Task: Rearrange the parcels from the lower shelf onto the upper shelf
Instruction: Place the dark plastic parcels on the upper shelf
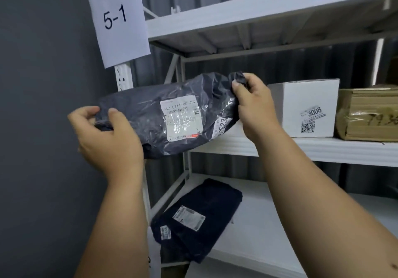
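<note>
The left hand [108, 135] and right hand [252, 103] each pinch an end of a dark plastic parcel [163, 114], held in the air at the upper shelf [323, 148] edge. Another dark parcel [193, 219] lies on the lower shelf [269, 224]; a white box [310, 107] stands on the upper one

A white paper sign [116, 19] hanging on the shelf upright is showing "5-1". The white shipping label [182, 121] on the dark grey plastic parcel bag [150, 114] is reading "L714-00 407", while a sticker [311, 116] on the white cardboard box [310, 107] is showing "3008" above a QR code.
</note>
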